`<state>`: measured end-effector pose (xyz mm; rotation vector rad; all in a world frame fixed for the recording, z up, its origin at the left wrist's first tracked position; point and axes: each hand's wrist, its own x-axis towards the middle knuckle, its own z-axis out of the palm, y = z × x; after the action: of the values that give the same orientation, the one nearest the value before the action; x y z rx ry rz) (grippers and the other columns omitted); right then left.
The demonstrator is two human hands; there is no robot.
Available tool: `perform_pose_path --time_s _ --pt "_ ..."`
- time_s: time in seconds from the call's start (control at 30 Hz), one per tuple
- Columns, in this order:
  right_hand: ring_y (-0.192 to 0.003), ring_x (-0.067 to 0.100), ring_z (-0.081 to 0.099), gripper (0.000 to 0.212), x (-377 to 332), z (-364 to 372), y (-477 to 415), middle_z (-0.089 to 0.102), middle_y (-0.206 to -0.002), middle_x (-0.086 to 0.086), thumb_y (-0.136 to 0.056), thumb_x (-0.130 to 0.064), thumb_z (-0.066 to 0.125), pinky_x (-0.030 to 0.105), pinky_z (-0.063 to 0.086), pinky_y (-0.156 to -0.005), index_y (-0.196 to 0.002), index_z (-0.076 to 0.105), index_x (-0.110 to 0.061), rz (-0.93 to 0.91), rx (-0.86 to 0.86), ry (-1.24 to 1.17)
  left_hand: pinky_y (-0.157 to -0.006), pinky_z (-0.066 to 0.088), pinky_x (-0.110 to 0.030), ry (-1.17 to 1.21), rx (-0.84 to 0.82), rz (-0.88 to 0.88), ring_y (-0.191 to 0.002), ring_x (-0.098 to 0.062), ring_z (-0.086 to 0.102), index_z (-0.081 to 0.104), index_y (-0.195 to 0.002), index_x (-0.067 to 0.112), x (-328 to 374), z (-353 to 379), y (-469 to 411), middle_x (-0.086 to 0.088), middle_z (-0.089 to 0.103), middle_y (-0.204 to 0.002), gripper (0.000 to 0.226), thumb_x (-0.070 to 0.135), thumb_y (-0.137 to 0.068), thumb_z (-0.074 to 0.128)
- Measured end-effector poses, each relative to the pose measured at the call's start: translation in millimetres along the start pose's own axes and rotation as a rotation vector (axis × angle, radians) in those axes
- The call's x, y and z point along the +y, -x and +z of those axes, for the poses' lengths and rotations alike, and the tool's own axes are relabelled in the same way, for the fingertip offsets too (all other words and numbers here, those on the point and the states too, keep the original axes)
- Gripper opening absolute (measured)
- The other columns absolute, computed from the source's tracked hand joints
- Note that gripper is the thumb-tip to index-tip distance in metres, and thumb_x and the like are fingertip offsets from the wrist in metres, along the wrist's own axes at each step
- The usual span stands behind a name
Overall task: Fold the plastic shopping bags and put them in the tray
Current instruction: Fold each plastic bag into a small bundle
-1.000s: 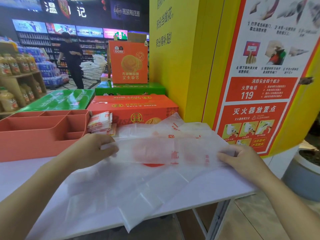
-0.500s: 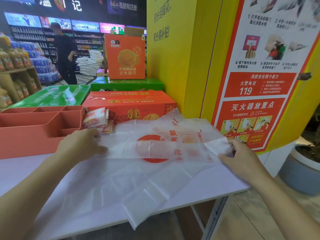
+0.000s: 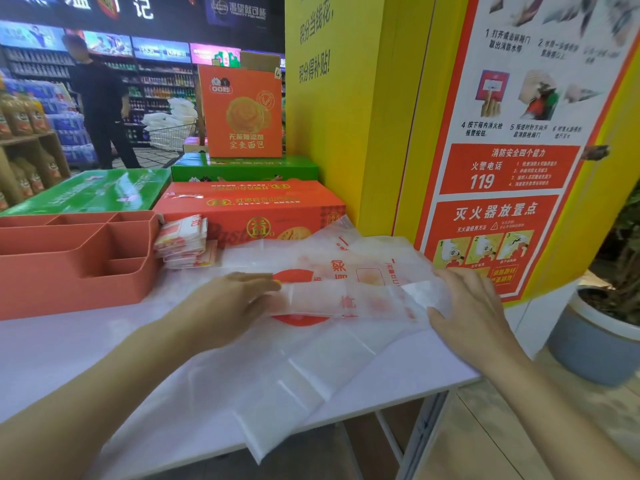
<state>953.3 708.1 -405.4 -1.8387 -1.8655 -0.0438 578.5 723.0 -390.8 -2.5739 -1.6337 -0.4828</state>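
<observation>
A translucent white plastic bag (image 3: 346,301) with red print is folded into a long narrow strip lying across a pile of flat bags (image 3: 311,372) on the white table (image 3: 86,344). My left hand (image 3: 225,303) holds the strip's left end, with the plastic lying over some of its fingers. My right hand (image 3: 467,313) holds the right end between thumb and fingers. The orange divided tray (image 3: 69,271) stands at the table's left. A stack of folded bags (image 3: 183,242) leans beside the tray's right wall, outside it.
Orange and green cartons (image 3: 249,206) are stacked behind the table against a yellow pillar (image 3: 346,116). A grey planter (image 3: 595,341) stands on the floor at the right. A person (image 3: 100,102) stands by a shopping cart in the far aisle. Some bags overhang the table's front edge.
My left hand has slid right along the strip, so my hands are closer together. The strip has come down onto the pile. The person in the aisle has shifted left.
</observation>
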Motion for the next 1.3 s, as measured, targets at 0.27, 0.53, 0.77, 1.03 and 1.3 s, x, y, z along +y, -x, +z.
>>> perform_pose_path --time_s 0.27,0.53,0.77,1.03,1.3 --pt "-0.153 0.002 -0.001 0.055 -82 20 9 0.011 -0.166 -0.021 -0.108 -0.035 0.038 0.024 -0.008 -0.122 -0.159 0.02 -0.04 -0.428 -0.249 -0.056 -0.125 0.003 -0.039 -0.003 -0.26 0.12 -0.154 -0.012 0.0 0.018 -0.156 0.045 41 27 -9 0.015 0.007 -0.166 0.094 0.077 -0.075 -0.016" --pt "-0.151 0.004 -0.022 0.054 -88 42 4 -0.009 -0.166 -0.023 -0.106 -0.057 0.016 0.035 -0.016 -0.122 -0.158 0.006 -0.049 -0.414 -0.503 0.095 -0.124 -0.005 -0.039 0.0 -0.378 0.012 -0.153 -0.011 -0.013 0.005 -0.156 0.048 41 29 -6 0.019 -0.006 -0.165 0.056 0.059 -0.101 0.012" --pt "-0.152 0.002 -0.02 0.054 -90 44 2 -0.009 -0.165 -0.024 -0.106 -0.055 0.016 0.038 -0.01 -0.126 -0.159 0.007 -0.047 -0.408 -0.531 0.07 -0.124 -0.004 -0.039 0.036 -0.399 -0.029 -0.152 -0.008 -0.012 0.005 -0.159 0.039 37 29 -9 0.017 -0.006 -0.165 0.06 0.058 -0.103 0.018" --pt "-0.135 0.017 0.044 0.044 -88 16 4 0.055 -0.144 -0.015 -0.098 -0.023 0.047 0.033 0.032 -0.113 -0.14 0.055 -0.032 -0.425 -0.343 0.028 -0.109 0.04 -0.028 0.029 -0.148 0.037 -0.132 -0.014 0.05 0.052 -0.141 0.034 24 11 5 0.011 0.056 -0.143 0.067 0.059 -0.087 0.022" --pt "-0.135 0.01 0.046 0.046 -82 14 -1 0.053 -0.147 -0.017 -0.103 -0.018 0.044 0.034 0.039 -0.111 -0.143 0.053 -0.036 -0.407 -0.293 0.078 -0.103 0.045 -0.032 0.04 -0.123 0.069 -0.127 -0.019 0.053 0.049 -0.144 0.033 10 7 7 0.008 0.059 -0.138 0.063 0.043 -0.083 0.039"
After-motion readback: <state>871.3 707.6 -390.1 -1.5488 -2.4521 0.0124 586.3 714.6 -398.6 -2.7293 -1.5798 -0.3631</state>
